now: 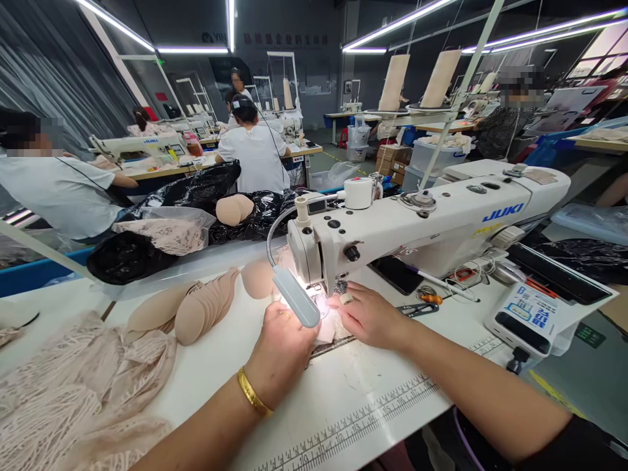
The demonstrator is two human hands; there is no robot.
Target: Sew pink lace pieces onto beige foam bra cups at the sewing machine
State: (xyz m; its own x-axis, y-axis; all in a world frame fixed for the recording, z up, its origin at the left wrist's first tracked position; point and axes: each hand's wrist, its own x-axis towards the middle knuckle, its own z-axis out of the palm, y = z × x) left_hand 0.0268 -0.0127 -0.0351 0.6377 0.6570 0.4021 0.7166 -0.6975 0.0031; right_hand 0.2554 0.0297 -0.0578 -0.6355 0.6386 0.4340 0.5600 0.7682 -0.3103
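Observation:
A white JUKI sewing machine (426, 216) stands before me, its lit needle area partly hidden by a grey clip lamp (297, 297) on a bendy neck. A small piece of pale pink-beige fabric (328, 332) lies under the needle area. My left hand (282, 350), a gold bangle at its wrist, is closed on the fabric's left side; the lamp covers some fingertips. From the right, my right hand (367, 317) pinches the fabric close to the presser foot. Left of the machine, beige bra cups (206, 307) lie in overlapping stacks beside beige lace (98, 392).
Black plastic bags (186, 190) lie behind the table's far edge. Right of the machine are scissors-like snips (417, 309), a phone (395, 273) and a white device (524, 320). A printed ruler (373, 415) runs along the front. Co-workers sit at machines beyond.

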